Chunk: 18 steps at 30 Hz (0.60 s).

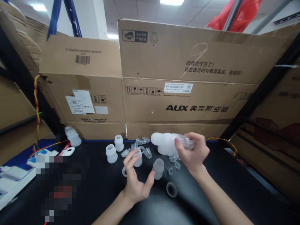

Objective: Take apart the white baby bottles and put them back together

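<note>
My right hand grips a small frosted plastic bottle by its clear cap, tilted on its side. White bottle bodies lie or stand just left of it; which one joins the cap is hard to make out. My left hand has its thumb and fingers spread apart. Its thumb tip is beside a frosted bottle, and its fingertips partly cover another bottle. A white ring lies on the black mat to the right of the left hand.
Two open bottles stand left, one nearer and one farther. Several clear caps lie mid-mat. A capped bottle leans by the left post, near a white-and-red tool and a white power strip. A cardboard box wall closes the back.
</note>
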Each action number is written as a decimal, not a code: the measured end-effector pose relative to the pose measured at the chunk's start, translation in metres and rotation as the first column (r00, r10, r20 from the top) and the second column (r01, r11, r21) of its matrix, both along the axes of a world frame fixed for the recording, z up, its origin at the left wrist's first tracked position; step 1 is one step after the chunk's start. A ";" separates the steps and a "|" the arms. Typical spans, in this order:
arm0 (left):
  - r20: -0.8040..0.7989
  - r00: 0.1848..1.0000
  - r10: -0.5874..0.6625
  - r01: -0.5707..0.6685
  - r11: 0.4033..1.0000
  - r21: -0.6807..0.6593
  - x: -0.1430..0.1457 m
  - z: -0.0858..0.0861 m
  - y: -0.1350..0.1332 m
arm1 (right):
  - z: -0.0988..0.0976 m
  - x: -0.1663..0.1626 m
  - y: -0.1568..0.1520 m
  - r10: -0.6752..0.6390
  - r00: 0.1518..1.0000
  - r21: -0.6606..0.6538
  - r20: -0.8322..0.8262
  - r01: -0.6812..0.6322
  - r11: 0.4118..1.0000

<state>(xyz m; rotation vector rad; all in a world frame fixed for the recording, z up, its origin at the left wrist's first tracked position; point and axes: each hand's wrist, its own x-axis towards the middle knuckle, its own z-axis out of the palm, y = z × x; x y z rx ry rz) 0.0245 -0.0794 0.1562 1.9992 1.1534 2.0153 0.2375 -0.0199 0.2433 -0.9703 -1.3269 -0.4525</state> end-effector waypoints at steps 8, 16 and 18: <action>0.735 0.661 -0.150 0.422 0.884 -0.199 0.044 0.047 -0.050 | -0.032 -0.065 -0.084 0.471 0.715 0.200 -0.517 -0.433 0.879; 0.670 0.737 0.091 0.298 0.846 -0.443 0.032 0.056 -0.069 | -0.065 -0.069 -0.108 0.453 0.851 0.193 -0.265 -0.414 0.890; 0.644 0.760 0.083 0.295 0.839 -0.457 0.028 0.053 -0.071 | -0.065 -0.066 -0.110 0.471 0.844 0.206 -0.257 -0.428 0.880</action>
